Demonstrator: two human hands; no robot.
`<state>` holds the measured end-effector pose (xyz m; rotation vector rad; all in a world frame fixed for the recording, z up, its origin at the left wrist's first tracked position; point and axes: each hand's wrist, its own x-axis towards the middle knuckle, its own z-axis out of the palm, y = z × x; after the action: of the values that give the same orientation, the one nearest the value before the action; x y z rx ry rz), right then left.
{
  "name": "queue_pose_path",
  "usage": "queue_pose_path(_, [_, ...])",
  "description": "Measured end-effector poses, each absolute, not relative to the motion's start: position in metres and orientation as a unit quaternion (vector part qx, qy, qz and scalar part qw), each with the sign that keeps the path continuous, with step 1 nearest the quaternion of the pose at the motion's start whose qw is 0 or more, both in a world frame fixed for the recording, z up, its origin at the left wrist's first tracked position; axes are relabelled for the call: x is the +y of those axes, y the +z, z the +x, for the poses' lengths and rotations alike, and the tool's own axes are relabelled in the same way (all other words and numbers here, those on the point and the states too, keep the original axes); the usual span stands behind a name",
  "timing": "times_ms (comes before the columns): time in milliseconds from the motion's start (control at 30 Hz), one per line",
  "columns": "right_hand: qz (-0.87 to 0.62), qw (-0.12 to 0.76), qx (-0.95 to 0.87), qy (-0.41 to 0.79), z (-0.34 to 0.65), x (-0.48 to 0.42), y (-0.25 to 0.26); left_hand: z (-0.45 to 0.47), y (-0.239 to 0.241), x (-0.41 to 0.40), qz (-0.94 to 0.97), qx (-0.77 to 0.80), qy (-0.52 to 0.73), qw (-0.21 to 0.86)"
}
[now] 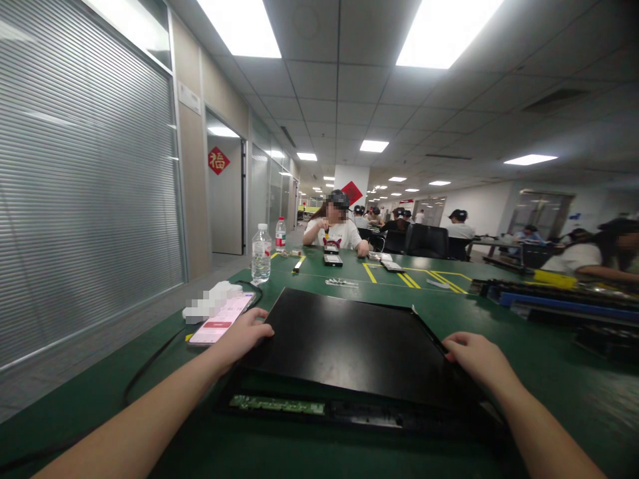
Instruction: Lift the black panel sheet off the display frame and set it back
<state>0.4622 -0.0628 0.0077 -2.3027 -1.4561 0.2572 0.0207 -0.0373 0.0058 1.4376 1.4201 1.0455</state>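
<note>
Panel in black (344, 339), broad and faintly shining, takes the centre of the frame, and it is held from both sides! Left of centre, the left hand (252, 329) has a narrow grip on its left edge, thumb lying near the rim; over at right of centre, the right hand (476, 356) pinches the opposite edge, fingertips tucked close, so both grips are on the panel. Just below, lower middle, a dark frame (399, 416) lies along the near edge, with a green circuit board (277, 404) showing at its left; whether panel and frame touch there, I can't tell. Out to the left we have a phone (224, 319), screen lit pink, near the left hand, and beyond it a large water bottle (261, 256), upright on the green bench (574, 399). Up in the middle, across the bench, a co-worker (339, 229) sits behind small black devices (333, 260), a tool raised in one hand! Yellow tape (369, 273) marks the far surface, and a blue bar (539, 301) lies among dark strips at the right.
</note>
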Motion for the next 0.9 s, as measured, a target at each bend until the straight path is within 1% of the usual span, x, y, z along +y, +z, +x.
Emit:
queue_pose_path(100, [-0.822,0.205,-0.523,0.09,0.461,-0.064,0.009,0.02,0.005,-0.037,0.574,0.556,0.418,0.431])
queue_pose_path(500, [-0.821,0.211,-0.522,0.093,0.465,-0.062,0.006,0.02,0.007,-0.036,0.579,0.562,0.415,0.421])
queue_pose_path(767, [-0.823,0.217,-0.516,0.101,0.469,-0.06,0.004,0.016,0.003,-0.03,0.56,0.535,0.448,0.447])
queue_pose_path(900, [-0.82,0.223,-0.517,0.103,0.471,-0.059,0.002,0.01,-0.002,-0.026,0.586,0.537,0.444,0.414])
